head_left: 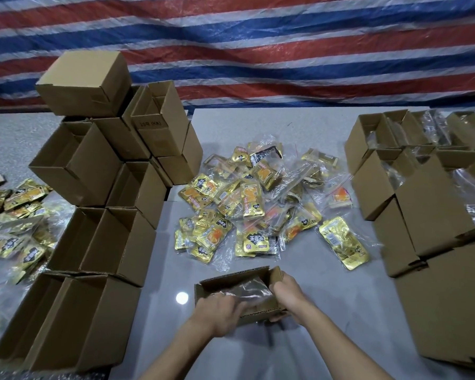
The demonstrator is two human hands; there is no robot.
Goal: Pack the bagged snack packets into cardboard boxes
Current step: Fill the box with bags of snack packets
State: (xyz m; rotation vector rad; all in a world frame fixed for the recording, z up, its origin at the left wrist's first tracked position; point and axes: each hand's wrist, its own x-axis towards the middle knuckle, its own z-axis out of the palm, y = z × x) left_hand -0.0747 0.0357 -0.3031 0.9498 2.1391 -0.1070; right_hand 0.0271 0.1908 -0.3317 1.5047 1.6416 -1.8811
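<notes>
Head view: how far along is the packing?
Done: boxes at right hold clear bags, flaps open. In hand: the near box has a bag in it; right hand grips its side, left hand is at the bag. Left: the middle pile of bagged packets, a second pile far left, and the empty boxes stacked at left.
</notes>
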